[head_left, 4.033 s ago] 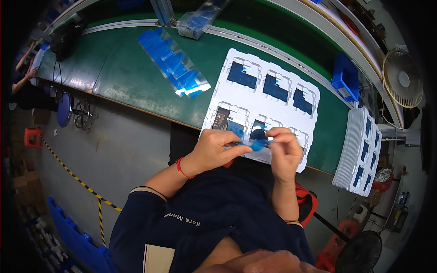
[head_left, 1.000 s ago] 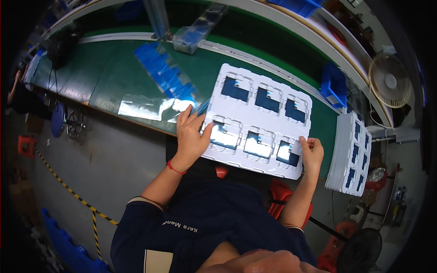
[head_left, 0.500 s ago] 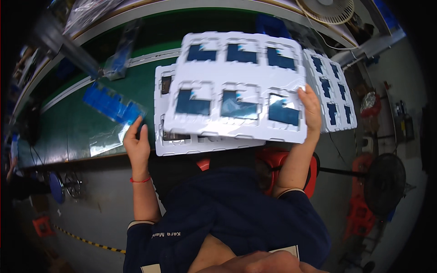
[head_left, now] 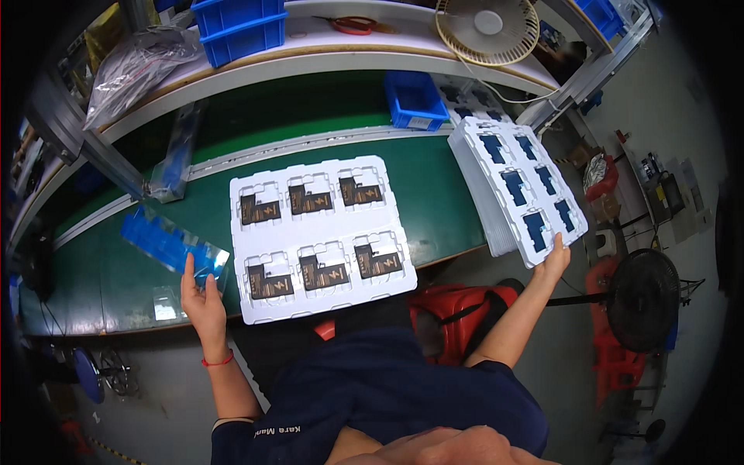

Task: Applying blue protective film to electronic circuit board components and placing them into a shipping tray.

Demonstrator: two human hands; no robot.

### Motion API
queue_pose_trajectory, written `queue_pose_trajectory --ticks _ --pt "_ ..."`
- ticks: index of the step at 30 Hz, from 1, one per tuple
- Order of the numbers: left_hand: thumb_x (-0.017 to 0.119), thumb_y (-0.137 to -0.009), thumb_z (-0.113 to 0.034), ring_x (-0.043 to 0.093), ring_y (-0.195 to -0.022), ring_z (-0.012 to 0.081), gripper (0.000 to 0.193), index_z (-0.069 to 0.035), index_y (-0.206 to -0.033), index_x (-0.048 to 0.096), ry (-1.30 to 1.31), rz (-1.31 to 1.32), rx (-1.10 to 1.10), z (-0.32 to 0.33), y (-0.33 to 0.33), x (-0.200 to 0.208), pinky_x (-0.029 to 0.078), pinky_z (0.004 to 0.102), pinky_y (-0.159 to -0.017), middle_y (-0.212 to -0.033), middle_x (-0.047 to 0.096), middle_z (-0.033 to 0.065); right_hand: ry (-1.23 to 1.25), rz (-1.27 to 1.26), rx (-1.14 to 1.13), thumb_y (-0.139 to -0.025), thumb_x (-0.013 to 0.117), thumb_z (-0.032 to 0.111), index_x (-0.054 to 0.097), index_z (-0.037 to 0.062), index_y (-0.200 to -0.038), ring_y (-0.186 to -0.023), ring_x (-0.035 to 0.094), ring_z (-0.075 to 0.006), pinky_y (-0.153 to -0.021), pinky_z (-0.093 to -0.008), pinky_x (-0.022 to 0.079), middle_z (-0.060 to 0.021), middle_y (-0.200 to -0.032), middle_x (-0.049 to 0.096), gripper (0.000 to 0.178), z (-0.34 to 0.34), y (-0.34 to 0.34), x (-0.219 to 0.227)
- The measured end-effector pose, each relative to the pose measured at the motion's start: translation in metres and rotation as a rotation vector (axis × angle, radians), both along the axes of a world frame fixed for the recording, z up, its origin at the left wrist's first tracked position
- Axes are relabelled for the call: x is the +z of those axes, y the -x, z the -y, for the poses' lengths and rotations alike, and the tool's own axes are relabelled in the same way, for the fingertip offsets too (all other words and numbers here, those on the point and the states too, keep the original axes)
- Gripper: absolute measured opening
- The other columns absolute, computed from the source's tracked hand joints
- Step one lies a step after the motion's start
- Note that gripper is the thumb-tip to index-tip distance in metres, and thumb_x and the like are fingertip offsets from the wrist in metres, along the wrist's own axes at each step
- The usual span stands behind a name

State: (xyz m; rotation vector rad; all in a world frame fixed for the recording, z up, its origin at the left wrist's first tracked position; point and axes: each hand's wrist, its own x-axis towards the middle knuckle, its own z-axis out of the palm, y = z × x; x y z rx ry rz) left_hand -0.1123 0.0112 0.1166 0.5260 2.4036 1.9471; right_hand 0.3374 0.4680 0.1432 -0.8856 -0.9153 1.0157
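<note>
A white plastic tray [head_left: 313,225] lies on the green bench in front of me, with several black L-shaped batteries [head_left: 322,271] in its pockets. My right hand [head_left: 550,262] grips the near corner of another white tray [head_left: 530,186] on top of the stack at the right. Dark blue L-shaped pieces [head_left: 535,232] sit in that tray's pockets. To the left of the middle tray, my left hand [head_left: 204,304] has its thumb and index finger apart. Its fingertips are at the edge of a clear strip with blue film [head_left: 167,242]; whether they touch it I cannot tell.
A blue bin [head_left: 416,101] stands at the back of the bench [head_left: 434,186]. Above it runs a shelf with stacked blue bins [head_left: 239,27], red-handled scissors [head_left: 353,25] and a fan [head_left: 487,31]. A red chair [head_left: 457,322] is below the bench edge, a black fan [head_left: 649,298] to the right.
My right hand has moved the tray of dark blue pieces from over the middle tray to the right-hand stack. The batteries now show fully. My left hand has stayed beside the blue film strip.
</note>
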Motion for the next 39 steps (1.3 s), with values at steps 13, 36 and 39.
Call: queue_pose_trajectory --ticks 13,36,39 --pt "0.049 -0.085 0.013 0.050 -0.081 0.0069 0.070 -0.007 -0.145 0.019 -0.304 0.105 -0.194 -0.031 -0.027 0.034 0.040 0.0159 -0.065 -0.103 0.054 0.0068 0.286 0.623 -0.409 -0.086 0.062 0.025 0.054 -0.0083 -0.118 -0.097 0.061 -0.0297 -0.082 -0.0414 0.047 -0.0219 -0.114 0.060 0.047 -0.047 0.011 -0.021" --pt "0.057 -0.083 0.003 0.046 -0.055 0.0078 0.071 -0.006 -0.145 0.023 -0.244 0.119 -0.568 -0.059 -0.065 0.042 0.041 0.0223 -0.055 -0.063 0.052 0.0029 -1.199 0.666 0.964 -0.065 0.072 0.000 0.066 0.0000 -0.090 -0.076 0.060 -0.0225 -0.068 -0.0339 0.044 -0.0078 -0.084 0.066 0.025 0.239 0.312 0.032" --pt "0.049 -0.083 0.006 0.056 -0.056 0.0283 0.069 -0.007 -0.145 0.024 0.017 -0.179 -0.619 -0.055 -0.063 0.052 0.046 0.0318 -0.057 -0.066 0.055 0.0145 -1.219 0.677 0.963 -0.066 0.071 -0.001 0.066 0.0002 -0.090 -0.074 0.060 -0.0217 -0.068 -0.0331 0.044 -0.0071 -0.082 0.067 0.024 0.237 0.312 0.030"
